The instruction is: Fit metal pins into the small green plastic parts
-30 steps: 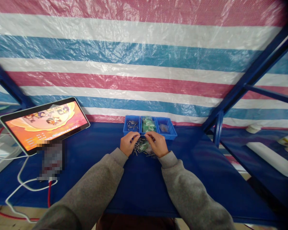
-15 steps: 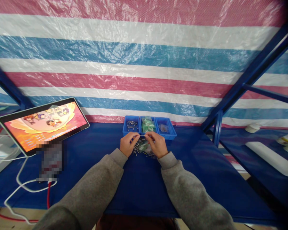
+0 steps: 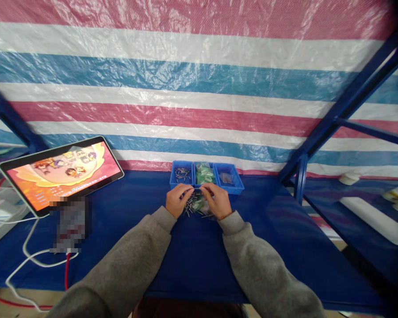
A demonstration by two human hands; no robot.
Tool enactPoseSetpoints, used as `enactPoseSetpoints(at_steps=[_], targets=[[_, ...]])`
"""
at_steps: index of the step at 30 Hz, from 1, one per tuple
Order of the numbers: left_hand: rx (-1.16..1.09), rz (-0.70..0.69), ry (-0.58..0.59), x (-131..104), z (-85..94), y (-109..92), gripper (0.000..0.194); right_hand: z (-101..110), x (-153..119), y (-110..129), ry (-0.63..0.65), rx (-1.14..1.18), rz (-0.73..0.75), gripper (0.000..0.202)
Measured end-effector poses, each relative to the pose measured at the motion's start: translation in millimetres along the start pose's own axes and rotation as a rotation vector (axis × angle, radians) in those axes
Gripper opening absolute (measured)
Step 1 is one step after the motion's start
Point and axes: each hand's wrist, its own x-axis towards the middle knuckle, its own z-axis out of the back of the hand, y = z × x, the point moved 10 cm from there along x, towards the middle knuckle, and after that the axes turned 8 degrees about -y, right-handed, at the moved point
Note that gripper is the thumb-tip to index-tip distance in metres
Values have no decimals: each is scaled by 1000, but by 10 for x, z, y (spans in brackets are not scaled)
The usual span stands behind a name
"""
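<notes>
My left hand (image 3: 179, 199) and my right hand (image 3: 217, 201) face each other just in front of the blue bins. Both are closed in a pinch, and a thin, short pin (image 3: 197, 189) seems to span the gap between their fingertips. Its exact kind is too small to make out. Below the fingers lies a pile of small dark and silvery metal pins (image 3: 188, 209), with a clear and green plastic bag (image 3: 197, 203) among them. My right hand partly covers this pile.
Three joined blue bins stand behind my hands: the left bin (image 3: 171, 176) holds metal pins, the middle one green packets (image 3: 204, 172), the right one a small clear bag (image 3: 226, 178). At left are a tablet (image 3: 66, 170) and white cables (image 3: 24, 247). Blue frame posts (image 3: 325, 126) rise at right.
Both hands keep their pinch in almost the same place. The picture on the tablet has shifted slightly; the bins and the pile look the same.
</notes>
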Motion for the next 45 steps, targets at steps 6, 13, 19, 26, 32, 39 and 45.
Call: enactPoseSetpoints(at_steps=[6,13,19,26,32,39,45], targets=[[5,18,2,-11,-17,25,19,7,-2,-10,-5,1,-4,21],[11,5,-15,-8,-3,17,18,-8,-3,-6,10,-6,-4,23],[21,7,-13,-5,5,18,20,22,1,30,-21,36,-2,21],[28,31,-29,-13,14,52,19,9,1,58,-10,38,21,21],[-7,3,-28,2,25,-33,19,18,13,82,-7,-19,61,27],[-112,95,-48,0,30,2,16,-32,5,68,36,-95,50,36],[-332,250,-28,-55,-84,161,18,89,26,25,-63,-161,1,40]])
